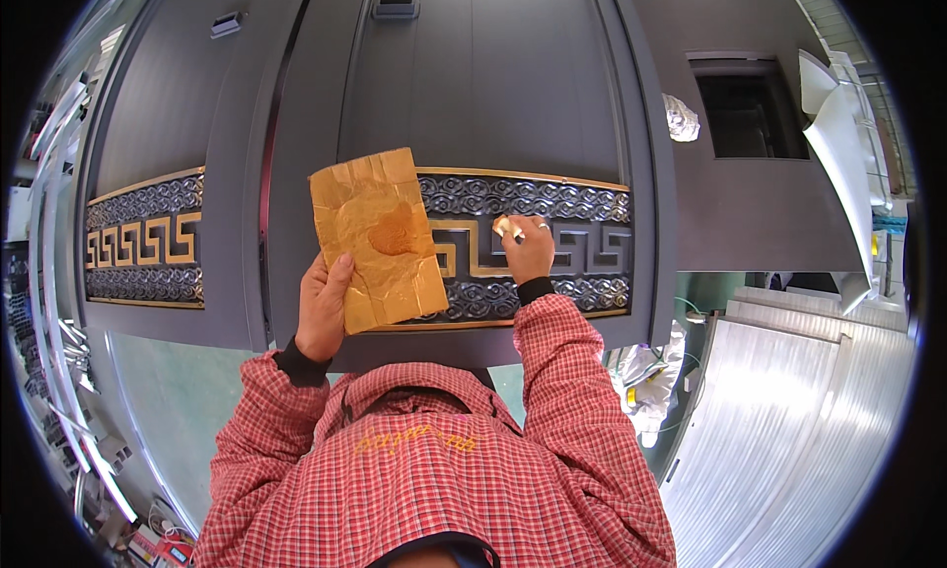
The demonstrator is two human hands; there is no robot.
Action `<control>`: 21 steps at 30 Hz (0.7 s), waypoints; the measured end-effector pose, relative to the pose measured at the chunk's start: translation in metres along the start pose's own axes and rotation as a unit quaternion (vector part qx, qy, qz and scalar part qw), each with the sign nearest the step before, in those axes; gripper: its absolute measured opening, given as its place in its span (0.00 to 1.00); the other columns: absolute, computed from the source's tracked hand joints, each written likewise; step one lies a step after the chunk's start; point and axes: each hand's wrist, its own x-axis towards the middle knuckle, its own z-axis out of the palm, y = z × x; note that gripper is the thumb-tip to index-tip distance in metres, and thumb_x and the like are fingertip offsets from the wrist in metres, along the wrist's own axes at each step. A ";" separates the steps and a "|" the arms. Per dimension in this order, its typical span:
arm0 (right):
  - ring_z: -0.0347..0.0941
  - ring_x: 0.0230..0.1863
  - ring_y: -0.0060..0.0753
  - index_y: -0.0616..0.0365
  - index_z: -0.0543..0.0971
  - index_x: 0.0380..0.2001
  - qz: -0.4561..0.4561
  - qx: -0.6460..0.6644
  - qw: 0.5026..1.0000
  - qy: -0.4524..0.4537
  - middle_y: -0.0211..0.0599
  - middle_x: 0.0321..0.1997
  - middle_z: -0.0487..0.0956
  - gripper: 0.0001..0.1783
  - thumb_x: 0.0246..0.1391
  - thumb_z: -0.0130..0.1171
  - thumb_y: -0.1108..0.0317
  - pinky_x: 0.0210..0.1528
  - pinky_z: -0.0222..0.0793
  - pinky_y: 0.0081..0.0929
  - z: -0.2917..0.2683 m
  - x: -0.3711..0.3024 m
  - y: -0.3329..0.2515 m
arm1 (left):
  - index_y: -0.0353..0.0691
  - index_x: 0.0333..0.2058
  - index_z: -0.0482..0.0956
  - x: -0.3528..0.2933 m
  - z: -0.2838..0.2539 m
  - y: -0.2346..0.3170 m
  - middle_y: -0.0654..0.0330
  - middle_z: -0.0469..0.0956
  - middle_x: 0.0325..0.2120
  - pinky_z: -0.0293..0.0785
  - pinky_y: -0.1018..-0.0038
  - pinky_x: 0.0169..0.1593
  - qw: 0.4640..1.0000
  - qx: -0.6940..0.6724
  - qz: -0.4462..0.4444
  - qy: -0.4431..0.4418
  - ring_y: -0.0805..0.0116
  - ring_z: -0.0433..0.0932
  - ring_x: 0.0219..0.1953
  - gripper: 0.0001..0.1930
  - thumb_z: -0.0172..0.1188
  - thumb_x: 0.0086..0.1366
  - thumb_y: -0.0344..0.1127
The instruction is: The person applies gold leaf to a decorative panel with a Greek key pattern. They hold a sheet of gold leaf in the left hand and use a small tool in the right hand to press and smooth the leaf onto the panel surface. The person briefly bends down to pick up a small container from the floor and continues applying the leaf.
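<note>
My left hand [323, 307] grips the lower left side of a creased gold-coloured cardboard sheet [370, 297], its thumb on top. On the sheet lies a darker orange-gold patch [395, 233] that looks like paint or powder. A small whitish wad [507, 229], stained gold, is pinched in the fingers of my right hand [534, 250]; its exact kind I cannot make out. That hand is over the raised key-pattern band [586, 248] of a dark grey door panel [493, 85]. Left of the hand the pattern is gold; to its right it stays dark grey. The cardboard covers the band's left end.
A second grey door panel [173, 105] with a gold key band lies on the left. At right are another dark panel [730, 213] with a rectangular opening, a crumpled plastic bundle [681, 119] and pale ribbed sheets [760, 390]. Long metal strips [59, 371] line the far left.
</note>
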 end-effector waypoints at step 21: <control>0.71 0.36 0.43 0.51 0.80 0.28 -0.021 -0.003 0.999 -0.028 0.34 0.30 0.74 0.08 0.39 0.60 0.72 0.36 0.69 0.38 -0.013 -0.031 0.001 | 0.31 0.52 0.64 0.008 0.002 0.003 0.56 0.74 0.47 0.75 0.75 0.48 1.000 0.004 -0.001 0.005 0.71 0.76 0.45 0.16 0.44 0.71 0.35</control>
